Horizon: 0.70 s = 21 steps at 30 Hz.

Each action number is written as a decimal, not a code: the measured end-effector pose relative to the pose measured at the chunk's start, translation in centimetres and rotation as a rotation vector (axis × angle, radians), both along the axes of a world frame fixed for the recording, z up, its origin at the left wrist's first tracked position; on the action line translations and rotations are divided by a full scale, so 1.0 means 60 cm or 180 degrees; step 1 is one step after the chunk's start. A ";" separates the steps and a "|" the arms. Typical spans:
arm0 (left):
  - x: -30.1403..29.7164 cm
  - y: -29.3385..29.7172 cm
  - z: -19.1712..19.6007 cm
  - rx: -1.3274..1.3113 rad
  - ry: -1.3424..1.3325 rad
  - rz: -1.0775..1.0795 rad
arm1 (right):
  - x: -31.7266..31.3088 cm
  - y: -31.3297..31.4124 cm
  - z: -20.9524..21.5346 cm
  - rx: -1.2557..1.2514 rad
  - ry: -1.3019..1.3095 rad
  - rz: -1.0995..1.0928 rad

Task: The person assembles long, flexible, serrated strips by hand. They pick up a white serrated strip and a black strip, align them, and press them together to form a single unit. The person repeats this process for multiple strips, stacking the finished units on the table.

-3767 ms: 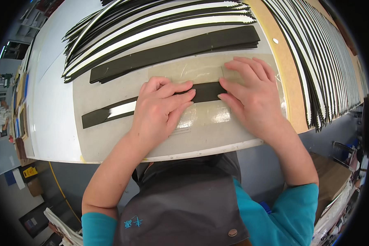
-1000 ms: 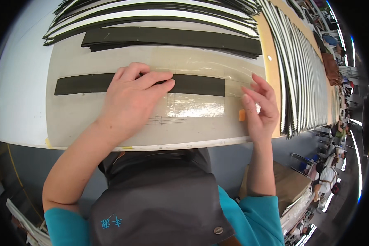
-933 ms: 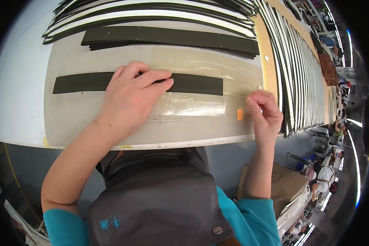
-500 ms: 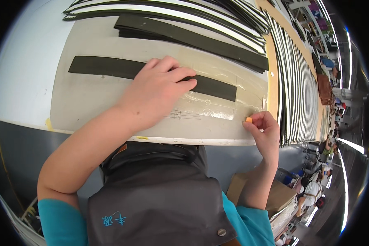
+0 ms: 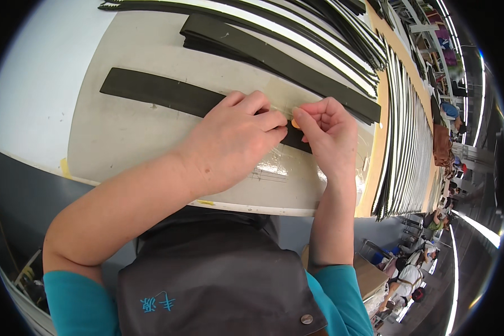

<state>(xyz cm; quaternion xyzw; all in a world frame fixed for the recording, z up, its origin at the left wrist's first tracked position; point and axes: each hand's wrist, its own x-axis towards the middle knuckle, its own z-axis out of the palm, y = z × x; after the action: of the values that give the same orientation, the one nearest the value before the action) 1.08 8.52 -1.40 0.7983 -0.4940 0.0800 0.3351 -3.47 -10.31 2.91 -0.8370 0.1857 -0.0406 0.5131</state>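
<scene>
A mat [image 5: 115, 145] reaches the near edge of your table [image 5: 42, 109], one strip [image 5: 162, 92] on it. Your left hand [image 5: 232, 143] lies across the strip, your right hand [image 5: 330, 134] alongside, a tab [image 5: 295, 122] between. Behind lie stacked strips [image 5: 280, 64], then bundled strips [image 5: 252, 23]; at the right edge, a strip row [image 5: 403, 151] lies on a board [image 5: 368, 193].

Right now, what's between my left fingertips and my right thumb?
A small orange piece, held by your right hand; the head view shows it.
</scene>
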 end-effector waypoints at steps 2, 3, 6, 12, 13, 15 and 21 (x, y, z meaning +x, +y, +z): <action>0.000 0.002 0.000 0.0011 0.0025 0.0003 | 0.002 0.002 -0.006 0.0011 -0.0033 -0.0046; -0.001 0.002 0.001 0.0025 0.0041 0.0008 | 0.002 0.001 -0.009 -0.0012 -0.0048 -0.0044; 0.000 0.003 0.004 0.0049 0.0058 0.0001 | 0.003 0.002 -0.015 -0.0193 -0.0077 -0.0064; 0.000 0.003 0.008 0.0112 0.0042 0.0021 | 0.001 0.003 -0.024 -0.0505 -0.0139 -0.0080; 0.000 0.001 0.008 0.0122 0.0026 0.0023 | 0.000 0.002 -0.025 -0.0560 -0.0150 -0.0080; -0.002 0.002 0.006 0.0123 0.0001 0.0061 | 0.000 0.000 -0.024 -0.0330 -0.0180 -0.0066; -0.001 0.000 0.007 0.0055 0.0035 0.0031 | -0.012 -0.005 0.014 0.0331 -0.0287 -0.0416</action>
<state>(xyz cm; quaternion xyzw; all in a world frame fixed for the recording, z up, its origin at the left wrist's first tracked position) 0.99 8.54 -0.97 0.8039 -0.4890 0.0730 0.3306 -4.18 -10.59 3.72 -0.7927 0.2184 -0.1019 0.5600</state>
